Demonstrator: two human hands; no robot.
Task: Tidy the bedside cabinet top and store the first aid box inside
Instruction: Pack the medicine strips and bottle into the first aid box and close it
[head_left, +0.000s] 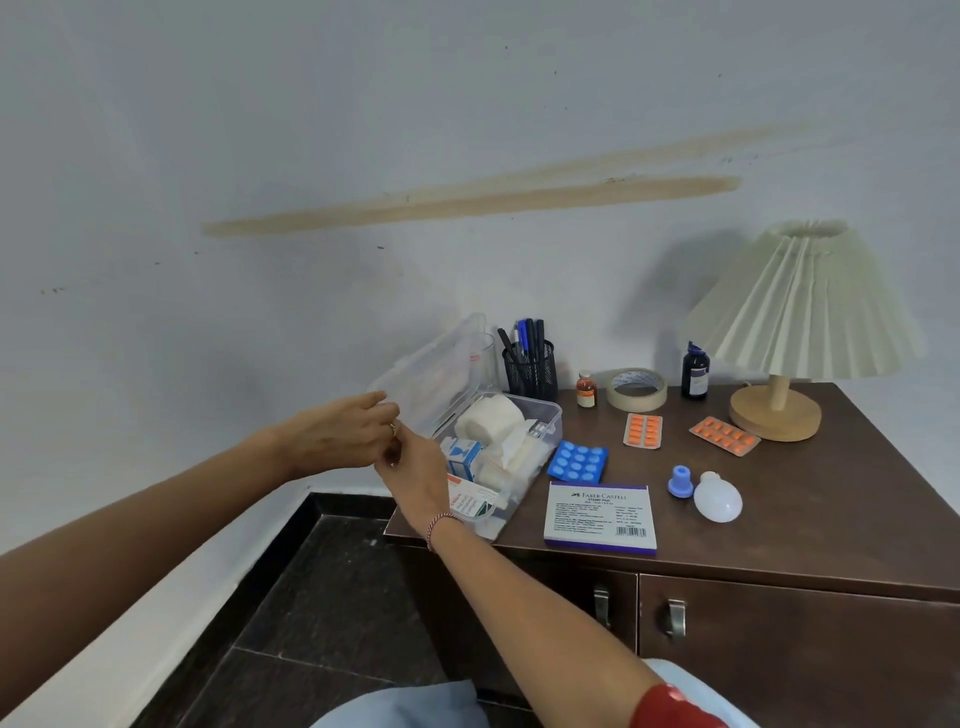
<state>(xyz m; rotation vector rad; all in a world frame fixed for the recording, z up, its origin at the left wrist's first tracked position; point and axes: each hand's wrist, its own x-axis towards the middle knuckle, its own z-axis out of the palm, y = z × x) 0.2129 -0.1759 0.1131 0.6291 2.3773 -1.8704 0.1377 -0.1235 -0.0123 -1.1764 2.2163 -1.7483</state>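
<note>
Single head cam, wide-angle, looking forward and down from above the person's lap; both forearms are entering from 6 and 8 o'clock. It is facing a pale wall (467, 130) filling the upper half, with the brown cabinet top (779, 493) sitting at 4 o'clock, near, within arm's reach. Dark floor (322, 597) is showing at 7 o'clock. No second view sharing anything

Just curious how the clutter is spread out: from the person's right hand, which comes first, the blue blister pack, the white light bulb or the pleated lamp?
From the right hand, at the clear box's near-left edge:
1. Blue blister pack of round tablets, just right of the box.
2. White light bulb, mid-cabinet, towards the front.
3. Cream pleated-shade lamp with wooden base, far right, by the wall.
</note>
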